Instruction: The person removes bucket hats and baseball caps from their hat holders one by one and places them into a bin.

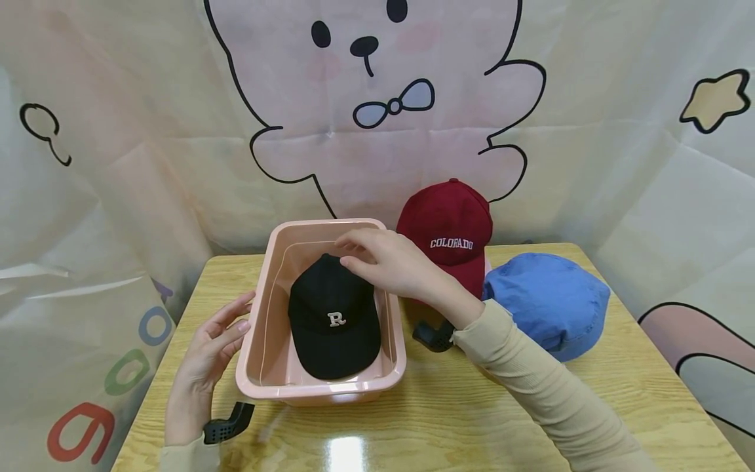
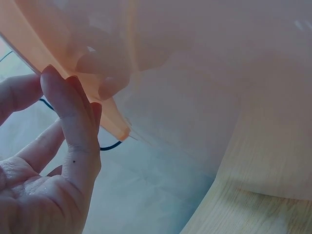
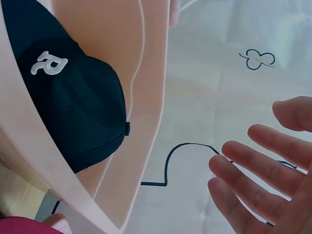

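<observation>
A pink plastic bin (image 1: pixel 396 341) stands on the wooden table with a black baseball cap (image 1: pixel 336 328) inside it. The cap's white R and brim face the front. At the bin's left side my left hand (image 1: pixel 203 357) touches the rim with relaxed fingers; the left wrist view shows fingertips (image 2: pixel 51 73) right at the edge. My right hand (image 1: pixel 398 262) is over the bin's back right corner, above the cap's crown. In the right wrist view its fingers (image 3: pixel 263 165) are spread and hold nothing, apart from the cap.
A dark red cap (image 1: pixel 451 216) lettered COLORADO stands behind my right wrist, with a pink sliver beside it. To its right lies a blue cap (image 1: pixel 548 301), partly behind my sleeve. A printed cloth (image 1: pixel 177 164) hangs behind the table (image 1: pixel 472 419).
</observation>
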Demonstrator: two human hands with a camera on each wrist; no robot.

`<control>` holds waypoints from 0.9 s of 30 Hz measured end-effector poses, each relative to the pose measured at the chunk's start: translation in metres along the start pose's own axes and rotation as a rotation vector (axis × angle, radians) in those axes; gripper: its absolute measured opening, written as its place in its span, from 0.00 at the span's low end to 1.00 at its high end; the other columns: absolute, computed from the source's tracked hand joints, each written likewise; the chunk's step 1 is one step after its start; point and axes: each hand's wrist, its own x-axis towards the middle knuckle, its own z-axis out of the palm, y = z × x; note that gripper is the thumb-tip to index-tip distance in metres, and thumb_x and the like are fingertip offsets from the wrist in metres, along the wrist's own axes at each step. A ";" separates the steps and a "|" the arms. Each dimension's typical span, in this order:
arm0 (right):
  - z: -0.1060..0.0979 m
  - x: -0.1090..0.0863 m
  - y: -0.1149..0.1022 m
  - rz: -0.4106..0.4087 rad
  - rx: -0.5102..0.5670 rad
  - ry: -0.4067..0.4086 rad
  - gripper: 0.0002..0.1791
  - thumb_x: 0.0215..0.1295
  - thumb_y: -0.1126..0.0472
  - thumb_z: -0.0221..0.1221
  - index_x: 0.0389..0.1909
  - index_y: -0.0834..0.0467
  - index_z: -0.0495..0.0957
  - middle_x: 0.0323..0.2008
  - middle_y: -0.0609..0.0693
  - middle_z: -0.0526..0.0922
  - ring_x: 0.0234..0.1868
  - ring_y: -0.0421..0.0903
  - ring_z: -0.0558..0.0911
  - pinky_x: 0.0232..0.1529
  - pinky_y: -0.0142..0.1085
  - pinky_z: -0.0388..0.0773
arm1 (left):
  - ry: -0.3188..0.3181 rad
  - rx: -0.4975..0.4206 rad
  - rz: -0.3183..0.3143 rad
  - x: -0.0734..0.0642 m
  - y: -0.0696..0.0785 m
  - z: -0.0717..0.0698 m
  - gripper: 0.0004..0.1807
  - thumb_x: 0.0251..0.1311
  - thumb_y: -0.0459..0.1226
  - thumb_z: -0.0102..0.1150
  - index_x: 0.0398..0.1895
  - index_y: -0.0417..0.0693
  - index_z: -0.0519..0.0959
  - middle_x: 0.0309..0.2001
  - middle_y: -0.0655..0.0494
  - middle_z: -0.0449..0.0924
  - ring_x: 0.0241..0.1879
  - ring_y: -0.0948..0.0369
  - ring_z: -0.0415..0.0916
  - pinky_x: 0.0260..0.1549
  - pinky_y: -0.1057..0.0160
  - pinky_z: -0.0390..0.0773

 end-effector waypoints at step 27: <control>-0.016 -0.047 0.001 -0.034 0.066 0.171 0.19 0.66 0.54 0.59 0.57 0.51 0.77 0.54 0.45 0.81 0.56 0.44 0.78 0.59 0.43 0.76 | -0.015 -0.005 0.009 0.001 -0.002 -0.002 0.24 0.66 0.24 0.45 0.62 0.51 0.74 0.50 0.60 0.77 0.45 0.67 0.81 0.43 0.70 0.82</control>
